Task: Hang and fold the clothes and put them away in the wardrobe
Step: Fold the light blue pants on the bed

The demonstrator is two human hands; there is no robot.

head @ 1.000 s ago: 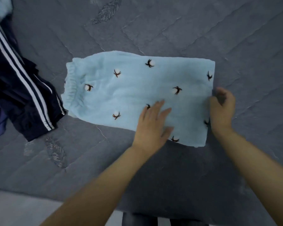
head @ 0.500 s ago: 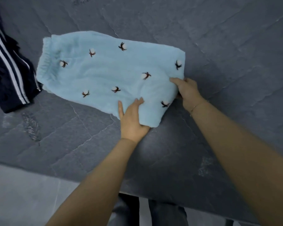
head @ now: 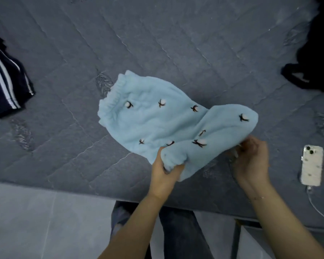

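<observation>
While the person's jeans-clad legs (head: 178, 230) stand at the edge of the bed (head: 157, 43), both hands are busy right at the near side: the left hand (head: 164, 170) has its fingers and thumb clamped round a bunched corner of the pale blue fleece garment (head: 157, 120), and the right hand (head: 251, 159) pinches the opposite near edge, fingers curled on the fabric. Between them that end is lifted and doubling over toward the elasticated waistband, which lies flat on the grey quilted cover, so this looks like a fold partway made, not finished. Just right of the right hand lies a white phone (head: 311, 165), face down, its cable trailing off the bed edge. Further out, a navy striped garment (head: 6, 83) sits crumpled at the left edge and a black garment (head: 314, 58) at the far right, both unfolded by the look of it. No wardrobe, hanger or basket is in view, so by my reckoning most of the job remains: finish this fold, deal with the other two, and put everything away.
</observation>
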